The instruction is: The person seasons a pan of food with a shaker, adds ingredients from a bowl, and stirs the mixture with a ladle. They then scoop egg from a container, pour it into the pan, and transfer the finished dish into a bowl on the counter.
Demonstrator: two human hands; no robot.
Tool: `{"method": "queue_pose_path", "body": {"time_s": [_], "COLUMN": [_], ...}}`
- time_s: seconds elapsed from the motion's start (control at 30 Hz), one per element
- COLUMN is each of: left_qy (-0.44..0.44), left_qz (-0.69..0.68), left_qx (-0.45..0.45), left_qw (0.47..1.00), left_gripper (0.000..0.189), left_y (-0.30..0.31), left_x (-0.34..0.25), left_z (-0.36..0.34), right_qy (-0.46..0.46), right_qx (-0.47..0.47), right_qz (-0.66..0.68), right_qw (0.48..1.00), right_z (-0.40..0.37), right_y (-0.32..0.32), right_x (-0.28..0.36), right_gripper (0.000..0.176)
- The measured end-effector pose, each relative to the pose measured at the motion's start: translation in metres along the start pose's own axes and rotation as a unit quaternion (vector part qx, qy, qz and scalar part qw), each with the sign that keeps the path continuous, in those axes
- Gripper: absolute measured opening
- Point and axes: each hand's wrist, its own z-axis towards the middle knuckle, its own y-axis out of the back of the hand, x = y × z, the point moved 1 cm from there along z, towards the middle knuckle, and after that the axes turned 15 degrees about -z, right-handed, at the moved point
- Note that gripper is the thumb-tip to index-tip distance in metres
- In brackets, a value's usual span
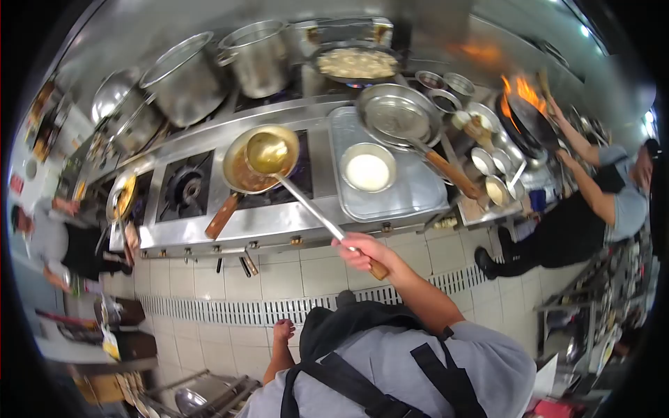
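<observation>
The right hand [362, 252] is hiding a stretch of handle on the ladle [309, 204], whose bowl is covering part of the brown liquid [245, 178] in the pan [226, 166]. The left hand [282, 330] is hanging low, its fingers showing too small and blurred to tell their curl.

**Legible text: none**

Scanned the stove front [279, 240], ladle [317, 214], stockpots [188, 83] and steel tray [418, 202]. No lettering, brand or number resolves on any of them. The red patch [15, 183] on the left wall and the coloured items on the lower-left shelf [111, 345] are too blurred and small to read.
</observation>
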Motion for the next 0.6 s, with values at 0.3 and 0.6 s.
{"method": "queue_pose_path", "body": {"time_s": [0.3,0.6], "left_qy": [-0.169,-0.269], "left_qz": [0.43,0.672], "left_qx": [0.271,0.451], "left_qw": [0.845,0.522], "left_gripper": [0.027,0.031], "left_y": [-0.138,-0.339], "left_x": [-0.049,0.022], "left_z": [-0.001,0.049], "right_qy": [-0.013,0.122], "right_qx": [-0.113,-0.458], "right_qz": [0.005,0.26], "right_qw": [0.994,0.841], "right_z": [-0.274,-0.424], "right_y": [-0.023,-0.131], "right_x": [-0.078,-0.228], "right_gripper": [0.033,0.032]}}
